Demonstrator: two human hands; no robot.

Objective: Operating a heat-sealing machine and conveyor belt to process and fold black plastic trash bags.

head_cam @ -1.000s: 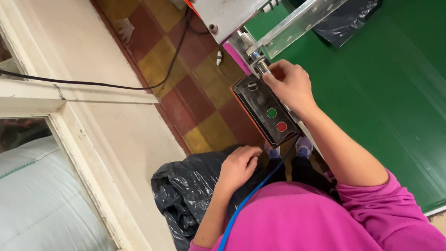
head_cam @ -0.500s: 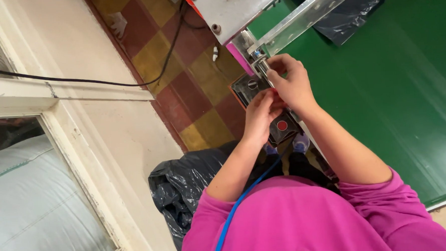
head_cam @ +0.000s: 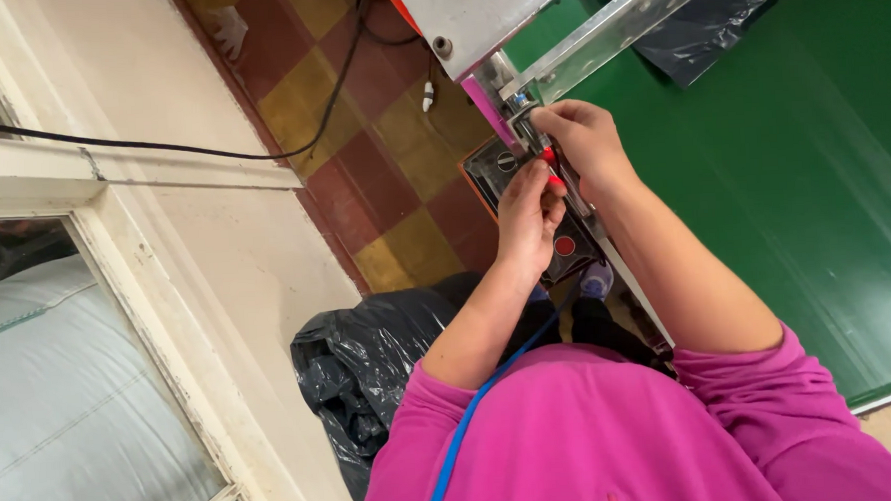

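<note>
- The right hand [head_cam: 583, 139] is curled shut, its fingertips pinching a small red piece [head_cam: 552, 160] at the edge of the machine; how much of the piece it holds is hidden by the fingers.
- The left hand [head_cam: 527, 215] comes up from below with its fingers bent together, their tips meeting the same red piece just beside the right hand's fingertips; whether it truly clamps the piece or only touches it cannot be told.
- The two hands touch or nearly touch at the fingertips, over the dark control box [head_cam: 524, 207].
- The control box sits on the near edge of the machine, between the tiled floor and the green belt; a round red button [head_cam: 564, 245] shows on its face just below the left hand, and a dark knob [head_cam: 507, 162] shows above that hand.
- A pink strip [head_cam: 483, 104] runs along the machine edge just above the hands, under a grey metal housing [head_cam: 475, 14].
- A shiny metal rail [head_cam: 616, 28] slants away from the hands toward the upper right.
- The green belt [head_cam: 794, 195] fills the right side, with a black plastic bag [head_cam: 721, 28] lying on it at the top.
- Another black bag [head_cam: 371, 374] sits on the floor by the person's left elbow.
- The floor [head_cam: 381, 153] is tiled in red and yellow squares, with a black cable [head_cam: 211, 151] running across the pale wall and over it.
- Both arms wear pink sleeves [head_cam: 773, 407], and a blue cord [head_cam: 473, 420] hangs across the chest.
</note>
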